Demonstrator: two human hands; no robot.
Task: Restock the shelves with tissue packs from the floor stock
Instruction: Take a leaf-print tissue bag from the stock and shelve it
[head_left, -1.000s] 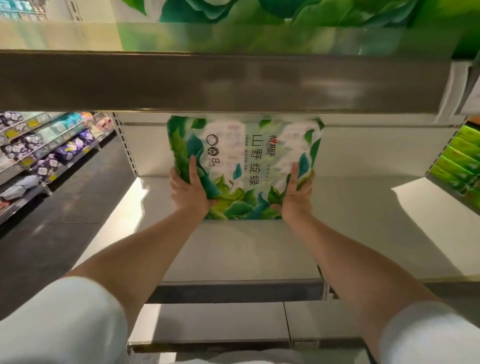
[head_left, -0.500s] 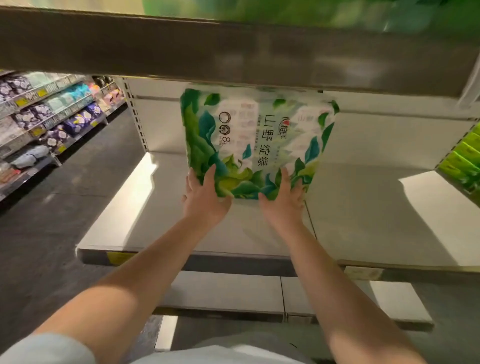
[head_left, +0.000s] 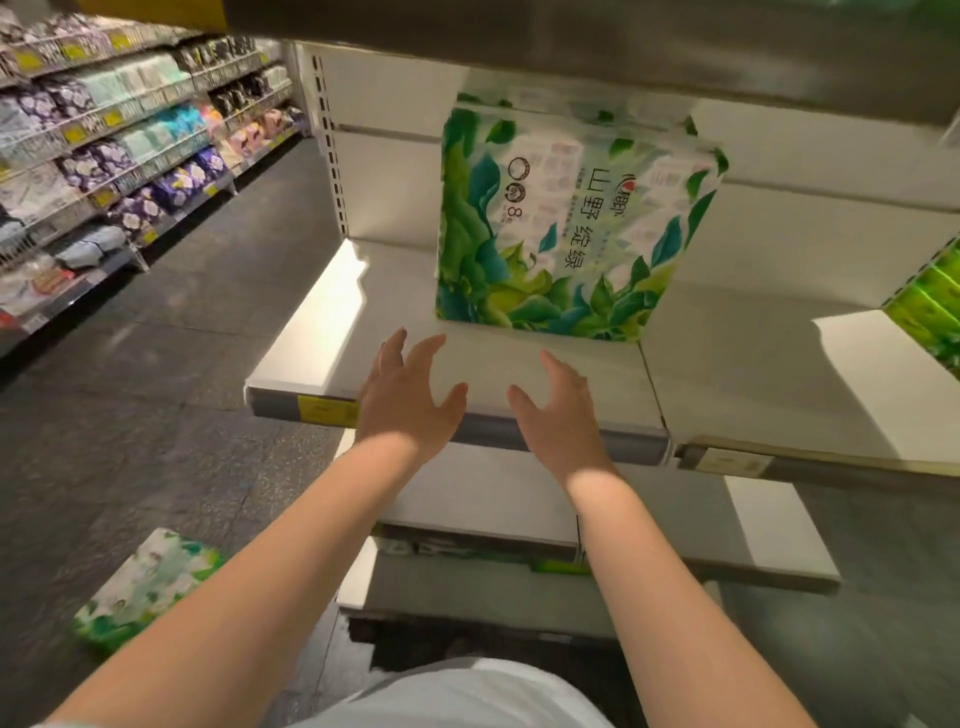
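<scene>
A large tissue pack (head_left: 566, 218) with green leaf print stands upright at the back of the white shelf (head_left: 322, 332), on its own. My left hand (head_left: 408, 400) and my right hand (head_left: 558, 410) hover over the shelf's front edge, a short way in front of the pack, fingers spread and holding nothing. Another green-and-white tissue pack (head_left: 148, 587) lies on the dark floor at the lower left, beside my left forearm.
Green packs (head_left: 930, 306) fill the shelf's right end. Lower shelves (head_left: 769, 535) jut out below, and an upper shelf (head_left: 623, 47) hangs overhead. Across the aisle floor (head_left: 171, 374), racks (head_left: 104, 156) of packaged goods line the left side.
Both hands have let go of the tissue pack and drawn back toward the shelf's front edge. The pack now stands alone on the shelf. The view has tilted down, showing the floor pack.
</scene>
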